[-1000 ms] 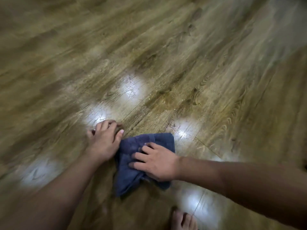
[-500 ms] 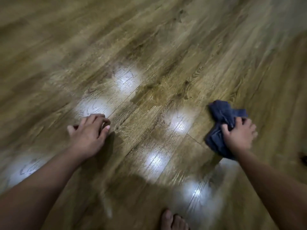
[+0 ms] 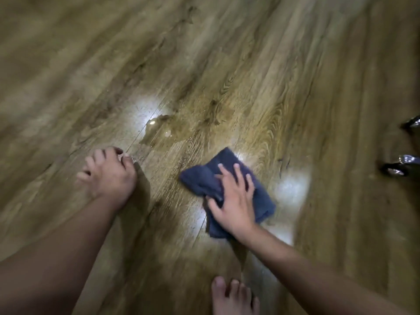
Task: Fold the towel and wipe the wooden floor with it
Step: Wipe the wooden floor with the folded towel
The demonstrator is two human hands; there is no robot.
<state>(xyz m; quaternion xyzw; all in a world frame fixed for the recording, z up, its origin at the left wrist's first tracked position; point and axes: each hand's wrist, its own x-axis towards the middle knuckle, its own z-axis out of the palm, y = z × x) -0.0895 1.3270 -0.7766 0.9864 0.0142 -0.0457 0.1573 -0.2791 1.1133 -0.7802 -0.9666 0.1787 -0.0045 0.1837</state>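
Right hand (image 3: 234, 201): flat on the towel (image 3: 229, 190), fingers spread and nearly straight, pressing it to the floor (image 3: 284, 71); nothing is gripped.
Left hand (image 3: 109, 176): propped on the bare floor well left of the towel, fingers bent with tips down (blurred, so I cannot tell the finer detail); it holds nothing.
Towel: dark blue, folded into a rumpled pad, lying on the boards right of centre, partly under the right hand.
Floor: brown wood-grain planks with pale patches of reflected light.
Puddle (image 3: 159, 130): clear liquid just beyond the left hand, apart from the towel.
Foot (image 3: 234, 296): bare toes at the bottom edge.
Right edge: two dark shiny items (image 3: 400, 165), too cropped to identify.
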